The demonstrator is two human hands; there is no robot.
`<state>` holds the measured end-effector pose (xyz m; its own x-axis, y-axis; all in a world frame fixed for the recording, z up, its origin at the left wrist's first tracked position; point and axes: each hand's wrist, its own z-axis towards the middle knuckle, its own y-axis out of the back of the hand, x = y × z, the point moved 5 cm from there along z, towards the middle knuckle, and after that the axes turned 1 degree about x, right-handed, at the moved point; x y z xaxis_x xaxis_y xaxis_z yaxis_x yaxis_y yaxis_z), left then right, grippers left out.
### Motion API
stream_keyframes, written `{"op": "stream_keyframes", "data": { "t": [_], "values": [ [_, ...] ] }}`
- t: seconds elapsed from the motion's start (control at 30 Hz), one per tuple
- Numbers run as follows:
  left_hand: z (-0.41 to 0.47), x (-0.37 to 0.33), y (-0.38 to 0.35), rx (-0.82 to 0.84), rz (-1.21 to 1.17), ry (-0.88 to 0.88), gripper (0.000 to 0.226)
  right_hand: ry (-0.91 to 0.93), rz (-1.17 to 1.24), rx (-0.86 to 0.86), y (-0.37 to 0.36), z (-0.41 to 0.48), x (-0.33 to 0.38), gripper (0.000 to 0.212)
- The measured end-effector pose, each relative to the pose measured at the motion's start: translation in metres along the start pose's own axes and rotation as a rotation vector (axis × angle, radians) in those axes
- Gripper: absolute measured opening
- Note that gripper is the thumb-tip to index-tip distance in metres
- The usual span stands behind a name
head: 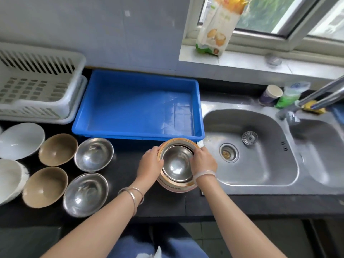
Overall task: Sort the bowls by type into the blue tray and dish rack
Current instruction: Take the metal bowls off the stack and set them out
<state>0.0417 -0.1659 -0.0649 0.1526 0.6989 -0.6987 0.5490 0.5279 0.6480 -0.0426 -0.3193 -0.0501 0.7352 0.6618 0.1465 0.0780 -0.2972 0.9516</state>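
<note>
Bare forearms, no sleeves. Left wrist: two thin silver bangles (132, 196). Right wrist: one clear bangle (204, 173). Blue jeans (134, 246).

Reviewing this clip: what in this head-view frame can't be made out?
- Stack held by the left hand and right hand: how many bowls sit under the steel one, hidden by nesting and both hands.
- White bowls: cut off by the left edge.
- Dish rack: left part cut off.
- Bag on the sill: print blurred.
- Second basin: right side cut off.
</note>
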Motion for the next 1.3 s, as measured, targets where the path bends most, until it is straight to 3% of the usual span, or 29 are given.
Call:
{"op": "stream_keyframes", "data": {
  "t": [0.23,0.37,0.43,0.7,0.93,1.3],
  "values": [
    [0.002,0.006,-0.007,0.019,-0.028,0.050,0.031,0.085,0.025,-0.001,0.001,0.002,-0.006,0.021],
    [0.002,0.006,-0.008,0.009,-0.040,0.055,0.029,0.050,0.053,-0.012,-0.003,-0.004,-0.011,0.050],
    [0.002,0.007,-0.008,0.018,-0.042,0.053,0.030,0.021,0.071,-0.018,-0.003,-0.004,-0.014,0.053],
    [0.001,0.007,-0.007,0.012,-0.051,0.046,0.027,0.020,0.077,-0.029,0.006,0.003,-0.012,0.024],
    [0.003,0.005,-0.009,0.005,-0.043,0.056,0.027,0.061,-0.002,-0.105,0.015,0.000,-0.010,0.022],
    [0.007,-0.008,-0.014,-0.034,0.120,0.053,0.034,0.014,0.282,-0.218,0.040,0.003,-0.036,0.014]
  ]
}}
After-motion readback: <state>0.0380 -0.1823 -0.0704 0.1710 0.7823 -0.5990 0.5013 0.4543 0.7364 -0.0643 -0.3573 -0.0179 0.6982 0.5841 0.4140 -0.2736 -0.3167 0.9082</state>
